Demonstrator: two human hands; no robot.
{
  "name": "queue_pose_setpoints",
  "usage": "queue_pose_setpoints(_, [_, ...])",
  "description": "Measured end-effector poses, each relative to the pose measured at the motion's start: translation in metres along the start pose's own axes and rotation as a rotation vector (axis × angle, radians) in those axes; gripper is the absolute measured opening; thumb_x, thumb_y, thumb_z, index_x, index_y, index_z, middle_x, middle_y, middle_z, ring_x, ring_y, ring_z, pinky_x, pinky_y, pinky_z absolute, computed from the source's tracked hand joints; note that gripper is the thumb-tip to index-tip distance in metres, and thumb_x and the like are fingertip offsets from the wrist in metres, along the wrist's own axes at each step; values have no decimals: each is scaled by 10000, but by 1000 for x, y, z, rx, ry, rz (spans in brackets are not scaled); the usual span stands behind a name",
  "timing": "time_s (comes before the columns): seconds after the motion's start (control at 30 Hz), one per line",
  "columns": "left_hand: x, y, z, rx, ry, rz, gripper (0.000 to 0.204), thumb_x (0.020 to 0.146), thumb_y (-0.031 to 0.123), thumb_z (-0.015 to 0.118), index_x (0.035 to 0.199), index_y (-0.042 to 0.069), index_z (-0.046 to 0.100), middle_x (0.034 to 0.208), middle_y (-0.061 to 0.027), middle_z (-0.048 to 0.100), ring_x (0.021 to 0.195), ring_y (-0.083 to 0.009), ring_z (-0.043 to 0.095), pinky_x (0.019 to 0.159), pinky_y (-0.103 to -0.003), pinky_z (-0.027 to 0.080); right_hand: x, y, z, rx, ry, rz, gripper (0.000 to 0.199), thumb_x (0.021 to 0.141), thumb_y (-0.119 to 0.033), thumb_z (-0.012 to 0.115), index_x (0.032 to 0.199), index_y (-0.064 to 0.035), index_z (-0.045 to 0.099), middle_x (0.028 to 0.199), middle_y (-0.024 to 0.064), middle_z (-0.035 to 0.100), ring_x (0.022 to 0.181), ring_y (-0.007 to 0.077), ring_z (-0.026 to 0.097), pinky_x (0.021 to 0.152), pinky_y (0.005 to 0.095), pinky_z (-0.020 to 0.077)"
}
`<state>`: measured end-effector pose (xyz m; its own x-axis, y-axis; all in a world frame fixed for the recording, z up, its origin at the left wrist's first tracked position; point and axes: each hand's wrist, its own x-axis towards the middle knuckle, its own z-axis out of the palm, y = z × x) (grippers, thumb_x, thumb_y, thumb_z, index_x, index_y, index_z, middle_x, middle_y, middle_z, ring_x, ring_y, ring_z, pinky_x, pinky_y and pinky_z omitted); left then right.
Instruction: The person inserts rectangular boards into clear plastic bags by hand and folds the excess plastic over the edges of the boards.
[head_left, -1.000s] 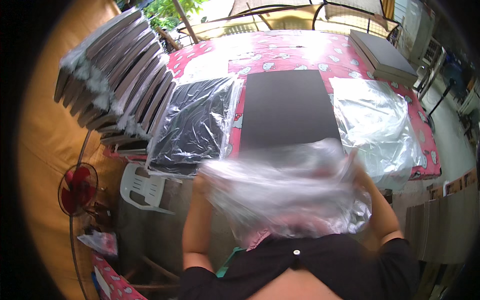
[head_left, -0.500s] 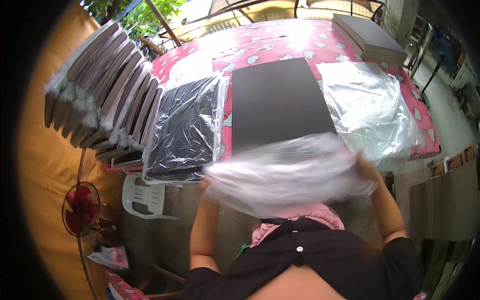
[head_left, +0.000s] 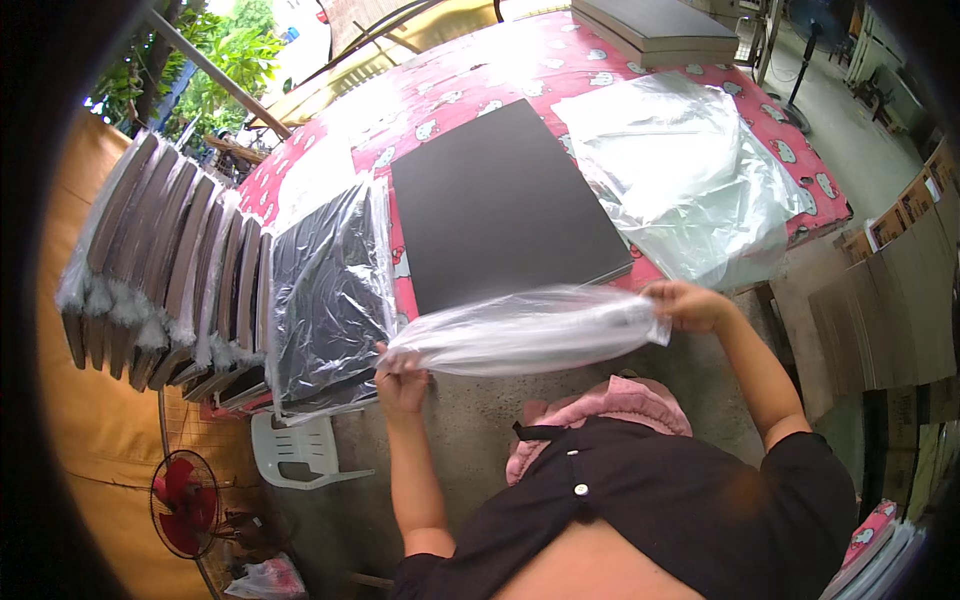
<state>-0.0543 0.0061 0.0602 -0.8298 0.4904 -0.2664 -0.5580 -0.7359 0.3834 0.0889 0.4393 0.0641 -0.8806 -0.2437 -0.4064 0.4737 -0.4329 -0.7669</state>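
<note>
Since half a second ago, the clear plastic bag [head_left: 525,330] has collapsed from a billowing sheet into a narrow band stretched level between both hands, and more of the table shows. Seen from the head camera, the left hand [head_left: 402,375] has its fingers pinched shut on the bag's left end, just below a stack of wrapped dark boards [head_left: 325,295]. The right hand [head_left: 692,305] grips the right end, fingers closed on the plastic. Just beyond the bag, a bare black board [head_left: 500,205] lies flat on the pink patterned table [head_left: 470,85], with loose clear bags [head_left: 680,170] beside it on the right.
</note>
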Motion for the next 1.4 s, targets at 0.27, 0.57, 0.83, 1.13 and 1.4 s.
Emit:
queue_pose_setpoints(0.27, [35,-36,-9,901,416,431,71,803,101,506,826,45,544,784,-43,550,642,-123,512,492,-196,424,74,-23,5,-1207,1015,-335,309,611,-89,613,897,15,563,800,175,615,767,294,597,689,368,455])
queue_pose_setpoints(0.57, [50,-50,-8,1476,727,458,333,807,311,535,736,-14,515,1255,-230,370,729,-262,576,470,-324,442,95,-26,38,-1462,1003,-144,189,657,-90,499,777,16,600,813,218,595,778,360,580,703,422,460])
queue_pose_setpoints(0.83, [-9,-56,-30,1271,727,501,124,696,25,534,811,16,579,1095,-175,535,861,-199,559,741,-285,418,41,34,-10,-363,536,-357,207,681,-54,566,862,37,610,718,85,606,684,152,565,629,285,454])
queue_pose_setpoints(1.13, [-43,-104,-86,782,824,910,214,667,-99,509,822,39,561,710,-7,550,629,-79,509,546,-198,391,0,77,-49,-143,216,38,365,682,-9,641,1016,3,494,806,82,611,678,123,575,618,222,445])
queue_pose_setpoints(1.4, [-66,-36,-5,712,420,711,230,762,-16,460,985,40,476,886,-60,513,765,-115,506,672,-237,421,12,3,-25,-158,111,-320,235,760,-18,524,989,16,557,912,76,580,793,116,536,714,230,416])
